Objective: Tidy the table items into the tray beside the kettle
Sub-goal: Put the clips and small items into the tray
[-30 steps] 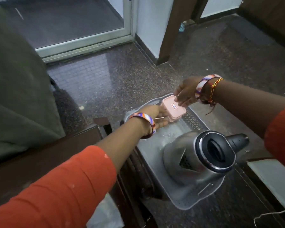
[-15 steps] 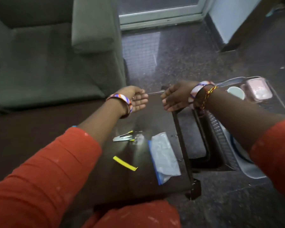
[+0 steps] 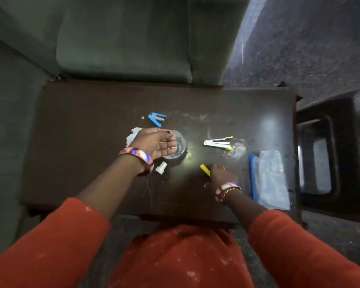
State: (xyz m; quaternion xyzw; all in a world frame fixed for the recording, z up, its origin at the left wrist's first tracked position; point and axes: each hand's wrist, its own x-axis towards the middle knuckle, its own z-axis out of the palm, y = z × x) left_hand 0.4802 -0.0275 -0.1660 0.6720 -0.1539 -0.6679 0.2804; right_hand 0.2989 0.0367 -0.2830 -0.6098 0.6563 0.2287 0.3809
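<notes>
Seen from the head camera, a person in orange sleeves leans over a dark wooden desk (image 3: 92,142) strewn with small items. The left hand (image 3: 156,143) hovers palm-up and cupped, its fingers (image 3: 170,145) loosely spread, against a clear round glass dish (image 3: 180,148) near the middle of the desk; whether it touches the dish cannot be told.

Using that dish as the landmark: a blue staple remover (image 3: 156,119) lies just beyond it, toward the green sofa (image 3: 123,48). A scrap of white paper (image 3: 133,135) shows to the dish's left, partly hidden by the hand. A small white cap (image 3: 161,168) sits on the near side of the dish, beside the beaded wristband.

To the dish's right lies a white clip-like tool with yellow tips (image 3: 217,143). Nearer the person and right of the dish, the right hand (image 3: 221,176) presses down on the desk, its fingers (image 3: 213,170) curled and pinching one end of a yellow strip (image 3: 204,169).

Farthest right of the dish, near the desk's edge, a clear plastic pouch with a blue border (image 3: 270,179) lies flat. Neither the tray nor the kettle appears; a dark stand (image 3: 324,154) is visible past the desk's right edge.
</notes>
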